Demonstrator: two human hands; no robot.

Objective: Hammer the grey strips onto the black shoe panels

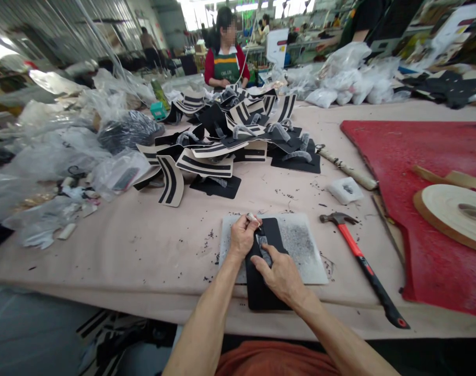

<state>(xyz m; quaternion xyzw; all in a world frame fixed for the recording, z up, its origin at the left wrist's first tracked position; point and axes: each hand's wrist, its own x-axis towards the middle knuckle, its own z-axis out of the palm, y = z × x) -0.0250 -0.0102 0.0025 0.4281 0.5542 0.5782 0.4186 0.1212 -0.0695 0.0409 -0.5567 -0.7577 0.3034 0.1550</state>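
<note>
Pinning black piece point(263, 282) flat on cutting pad point(304, 250) with spread right hand point(280, 274), left hand point(242, 236) fisted around small punch tool point(253, 218), best kept upright over grey strap point(262, 245).

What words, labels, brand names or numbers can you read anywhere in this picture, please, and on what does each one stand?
None can be read.
Green apron of the person across the table: a line of pale lettering on the chest, too small and blurred to read.
White sign board behind that person: a small red and blue mark, too blurred to read.
Hammer, white cutting pad and black piece under the hands: no visible text.
</note>
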